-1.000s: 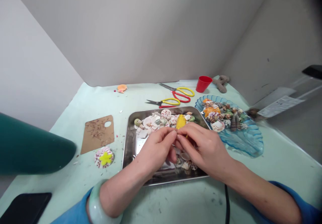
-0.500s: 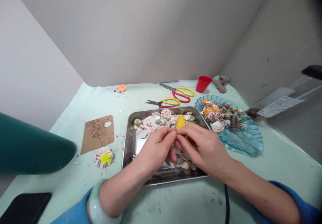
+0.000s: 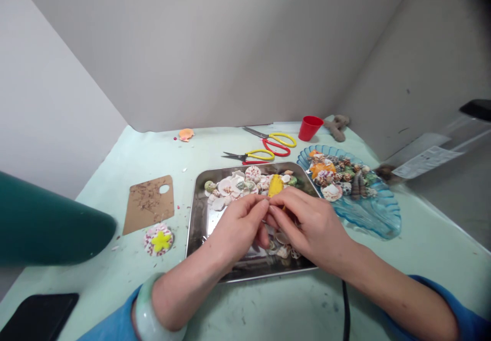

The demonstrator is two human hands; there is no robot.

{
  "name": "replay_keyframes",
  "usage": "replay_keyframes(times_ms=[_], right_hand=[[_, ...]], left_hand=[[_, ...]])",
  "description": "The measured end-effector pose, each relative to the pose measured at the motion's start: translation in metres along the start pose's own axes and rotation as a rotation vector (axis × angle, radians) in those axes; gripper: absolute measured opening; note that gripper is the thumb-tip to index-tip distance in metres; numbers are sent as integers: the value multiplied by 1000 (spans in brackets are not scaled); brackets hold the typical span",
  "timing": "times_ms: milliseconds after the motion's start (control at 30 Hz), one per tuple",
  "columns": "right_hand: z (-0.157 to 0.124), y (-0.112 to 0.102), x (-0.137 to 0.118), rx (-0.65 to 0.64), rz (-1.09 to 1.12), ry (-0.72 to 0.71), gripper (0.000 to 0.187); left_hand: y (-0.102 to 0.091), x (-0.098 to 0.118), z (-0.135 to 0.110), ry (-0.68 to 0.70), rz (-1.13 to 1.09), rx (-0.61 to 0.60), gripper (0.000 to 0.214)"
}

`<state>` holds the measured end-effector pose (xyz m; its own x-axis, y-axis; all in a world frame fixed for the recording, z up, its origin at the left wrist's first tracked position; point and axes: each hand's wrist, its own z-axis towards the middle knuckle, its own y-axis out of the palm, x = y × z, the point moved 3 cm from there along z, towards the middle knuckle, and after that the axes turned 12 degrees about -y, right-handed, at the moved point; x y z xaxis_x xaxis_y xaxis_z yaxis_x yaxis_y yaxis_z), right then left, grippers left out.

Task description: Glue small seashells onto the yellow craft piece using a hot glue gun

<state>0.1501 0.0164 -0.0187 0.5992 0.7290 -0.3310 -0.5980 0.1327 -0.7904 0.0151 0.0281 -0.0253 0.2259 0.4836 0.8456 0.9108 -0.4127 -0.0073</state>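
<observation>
Far L, at 9 o'clock from the tray: brown card (image 3: pixel 149 203), w/ a shell disc (image 3: pixel 158 240) topped by a yellow star just below it. Centre: steel tray (image 3: pixel 195 231), shells heaped along its far edge. L hand (image 3: pixel 236 228) comes in from 7 o'clock, thumb & forefinger pinched. R hand (image 3: pixel 310 226) comes from 5 o'clock, fingertips pinched too, meeting the L's. Both grip the yellow shell (image 3: pixel 275 185), which sticks out toward 12 from the tips, long axis approx 12–6, over the tray's far half. Neither hand is nearer. At 3 o'clock, just beside the tray: blue glass dish (image 3: pixel 379 216) of shells.
</observation>
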Motion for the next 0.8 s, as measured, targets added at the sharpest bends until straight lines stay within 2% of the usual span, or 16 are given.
replay_keyframes(times_ms=[800], right_hand=[[2, 0, -2, -27, -8, -4, 19]], left_hand=[[-1, -3, 2, -22, -11, 4, 22]])
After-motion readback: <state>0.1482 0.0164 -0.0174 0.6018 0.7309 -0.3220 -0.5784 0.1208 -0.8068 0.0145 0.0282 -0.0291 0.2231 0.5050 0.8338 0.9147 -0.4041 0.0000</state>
